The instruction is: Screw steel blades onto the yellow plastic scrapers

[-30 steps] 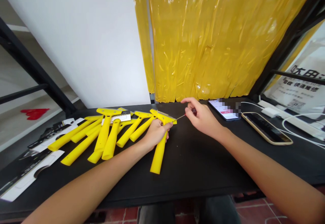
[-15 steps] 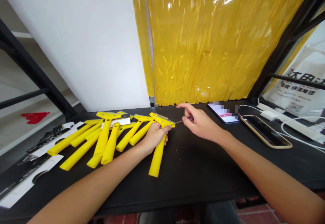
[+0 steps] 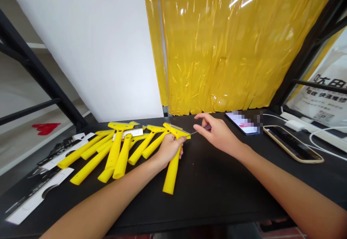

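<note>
Left hand's [image 3: 168,149] grip is closed round one yellow scraper [image 3: 171,177] at lower centre, hiding its neck. Right hand's [image 3: 213,129] grip pinches one thin tool [image 3: 207,127], handle mostly covered; whether its tip touches the scraper I cannot tell. Lower left, at least seven more scrapers [image 3: 121,157] overlap, blurring the count. Two phones [image 3: 292,144] lie at right, one partly pixelated.

The scraper [image 3: 171,176] looks smooth plastic, the tabletop [image 3: 217,192] matt.
</note>
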The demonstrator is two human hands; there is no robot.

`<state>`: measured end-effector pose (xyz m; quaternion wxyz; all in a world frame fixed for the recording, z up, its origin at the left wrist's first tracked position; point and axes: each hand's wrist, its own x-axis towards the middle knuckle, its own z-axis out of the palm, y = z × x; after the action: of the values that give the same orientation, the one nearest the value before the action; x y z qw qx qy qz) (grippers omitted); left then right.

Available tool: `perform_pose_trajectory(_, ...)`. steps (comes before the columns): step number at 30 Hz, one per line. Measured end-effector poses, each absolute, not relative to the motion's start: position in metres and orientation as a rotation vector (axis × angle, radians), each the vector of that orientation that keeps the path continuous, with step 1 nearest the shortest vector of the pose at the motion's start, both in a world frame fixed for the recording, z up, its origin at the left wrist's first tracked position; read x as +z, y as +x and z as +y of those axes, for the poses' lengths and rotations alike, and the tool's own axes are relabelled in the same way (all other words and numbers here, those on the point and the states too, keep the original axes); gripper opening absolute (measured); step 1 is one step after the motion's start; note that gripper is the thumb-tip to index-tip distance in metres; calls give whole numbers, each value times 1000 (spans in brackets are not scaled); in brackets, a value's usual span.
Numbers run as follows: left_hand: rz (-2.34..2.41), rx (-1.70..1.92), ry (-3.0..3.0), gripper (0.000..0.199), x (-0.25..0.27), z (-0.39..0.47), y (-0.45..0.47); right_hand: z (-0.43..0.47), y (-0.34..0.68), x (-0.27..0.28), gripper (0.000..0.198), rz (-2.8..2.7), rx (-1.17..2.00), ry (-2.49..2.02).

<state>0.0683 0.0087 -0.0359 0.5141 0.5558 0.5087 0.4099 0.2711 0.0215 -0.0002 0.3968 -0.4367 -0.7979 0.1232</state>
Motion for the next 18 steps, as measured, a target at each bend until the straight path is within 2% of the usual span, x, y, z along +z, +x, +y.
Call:
perform_pose_trajectory(5, 1214, 978, 1320, 28, -36, 9, 68, 23, 276, 2, 30, -2024, 335, -1165)
perform_pose_trajectory(11, 1235, 1015, 1251, 27, -35, 9, 68, 22, 274, 3, 38, -2045, 369, -1027)
perform_pose_trajectory(18, 1231, 997, 1168, 35, -32, 10, 68, 20, 277, 5, 26, -2031, 304, -1110)
